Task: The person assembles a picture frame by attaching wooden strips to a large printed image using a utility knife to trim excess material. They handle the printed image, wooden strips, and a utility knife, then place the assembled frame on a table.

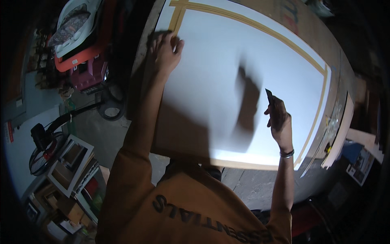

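Observation:
A large white board point(203, 81) lies on the table, with brown tape point(256, 25) along its far and right edges and down the upper left side. My left hand point(167, 55) rests at the board's left edge, where the left strip of tape ends, its fingers bent but apart and holding nothing. Over the right part of the board, my right hand point(280, 122) is closed around a dark cutter knife point(269, 95), blade end pointing up and away from me. Shadows of the hand and knife fall on the white surface.
The brown tabletop point(308, 24) shows beyond the board. Offcut strips point(339, 132) and clear plastic lie along its right edge. At left are a standing fan point(46, 150), stacked picture frames point(73, 162) and a white tub point(77, 26) on an orange container.

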The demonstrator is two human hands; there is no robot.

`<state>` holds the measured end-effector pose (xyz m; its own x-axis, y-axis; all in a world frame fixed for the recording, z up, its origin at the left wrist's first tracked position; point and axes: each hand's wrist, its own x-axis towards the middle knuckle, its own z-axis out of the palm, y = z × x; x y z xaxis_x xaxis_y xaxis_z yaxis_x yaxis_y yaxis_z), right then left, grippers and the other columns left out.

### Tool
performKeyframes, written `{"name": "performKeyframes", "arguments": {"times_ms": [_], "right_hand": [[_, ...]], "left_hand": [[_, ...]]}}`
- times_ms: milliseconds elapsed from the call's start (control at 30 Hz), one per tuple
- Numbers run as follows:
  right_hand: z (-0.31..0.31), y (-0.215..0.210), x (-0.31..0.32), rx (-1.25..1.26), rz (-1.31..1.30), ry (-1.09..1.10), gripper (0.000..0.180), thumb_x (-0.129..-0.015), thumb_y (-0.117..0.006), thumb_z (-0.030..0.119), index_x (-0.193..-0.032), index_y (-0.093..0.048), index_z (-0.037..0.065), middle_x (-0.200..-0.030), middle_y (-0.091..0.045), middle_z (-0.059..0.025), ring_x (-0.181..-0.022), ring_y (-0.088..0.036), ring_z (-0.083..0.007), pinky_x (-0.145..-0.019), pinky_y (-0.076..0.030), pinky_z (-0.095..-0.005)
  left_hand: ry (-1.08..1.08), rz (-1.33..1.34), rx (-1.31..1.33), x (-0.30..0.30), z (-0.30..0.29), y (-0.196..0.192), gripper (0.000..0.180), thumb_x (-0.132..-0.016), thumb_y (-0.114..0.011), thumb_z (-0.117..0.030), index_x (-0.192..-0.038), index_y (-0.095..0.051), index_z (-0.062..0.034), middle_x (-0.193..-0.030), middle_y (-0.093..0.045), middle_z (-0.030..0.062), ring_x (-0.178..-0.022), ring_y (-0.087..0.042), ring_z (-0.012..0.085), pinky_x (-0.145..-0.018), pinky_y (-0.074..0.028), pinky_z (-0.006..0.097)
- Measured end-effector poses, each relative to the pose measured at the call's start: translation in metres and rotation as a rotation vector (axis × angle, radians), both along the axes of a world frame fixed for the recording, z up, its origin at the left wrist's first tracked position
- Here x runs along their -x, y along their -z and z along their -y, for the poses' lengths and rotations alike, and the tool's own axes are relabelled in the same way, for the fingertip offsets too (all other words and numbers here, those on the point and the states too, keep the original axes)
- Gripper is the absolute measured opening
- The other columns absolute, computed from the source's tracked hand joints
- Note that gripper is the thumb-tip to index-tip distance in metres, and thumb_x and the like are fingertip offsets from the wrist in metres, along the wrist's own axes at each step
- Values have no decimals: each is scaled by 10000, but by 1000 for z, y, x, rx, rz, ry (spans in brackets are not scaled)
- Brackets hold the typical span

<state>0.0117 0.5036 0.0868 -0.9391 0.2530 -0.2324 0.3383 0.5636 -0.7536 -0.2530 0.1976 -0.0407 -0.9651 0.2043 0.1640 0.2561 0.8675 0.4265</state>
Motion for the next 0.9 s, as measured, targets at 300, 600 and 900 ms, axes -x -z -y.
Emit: {"name": "performKeyframes", "arguments": {"times_ms": [300, 600, 900], "right_hand": [[-1, 46, 269, -478, -308, -522, 292, -963, -593, 127, -1246, -624, 61, -932, -684, -242, -822, -661, -429, -724, -533, -437], [62, 63, 412, -547, -217, -826, 218, -976, -553, 221, -1055, -694, 75, -852, -695, -226, -760, -693, -378, -724, -560, -493], [63, 50, 412, -626, -123, -902, 259, -981, -547, 213, -1159, -692, 94, -901, -714, -212, -773, -704, -363, -732, -576, -472]], "left_hand": [[44, -313, 36, 30, -47, 18, 571, -946, -650, -305, -1352, -470, 53, -1388, -465, 260, -1316, -419, 402, -1117, -319, 542], [98, 169, -124, -74, -139, -16, 720, -973, -546, -420, -1503, -348, 25, -1560, -280, 300, -1475, -218, 452, -1196, -164, 590], [168, 212, 36, -88, -149, -4, 742, -998, -447, -460, -1539, -284, 21, -1596, -204, 303, -1512, -125, 433, -1211, -74, 584]]}}
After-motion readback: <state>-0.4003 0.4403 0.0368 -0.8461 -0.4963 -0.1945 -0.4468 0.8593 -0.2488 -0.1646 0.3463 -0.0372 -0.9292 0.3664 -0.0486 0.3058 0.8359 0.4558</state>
